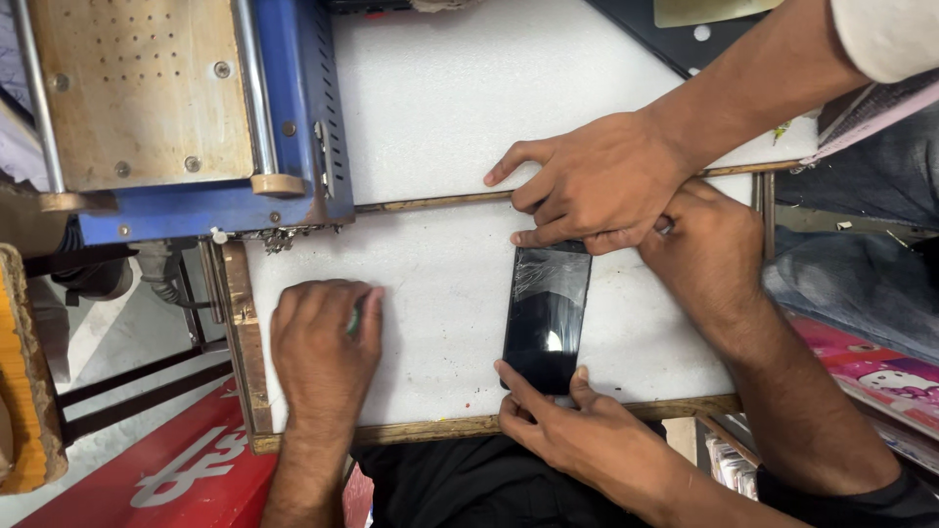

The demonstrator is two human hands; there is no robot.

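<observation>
A black phone [545, 318] with a cracked screen lies flat on a white work board [440, 293]. My right hand [577, 425] pinches the phone's near end between thumb and forefinger. My left hand [325, 347] rests knuckles-up on the board to the left, fingers curled over a small green thing [352, 321] that is mostly hidden. Another person's hand [597, 181], on an arm with a pale sleeve, presses on the phone's far end. A further hand [706, 249], on an arm with a dark sleeve, reaches in from the lower right and touches the phone's far right corner.
A blue machine [293, 196] with a tan perforated plate [137, 88] and metal rails stands at the far left of the board. Wooden strips [245, 332] frame the board. A red panel [186, 460] lies below left; pink printed packs [880, 376] lie at the right.
</observation>
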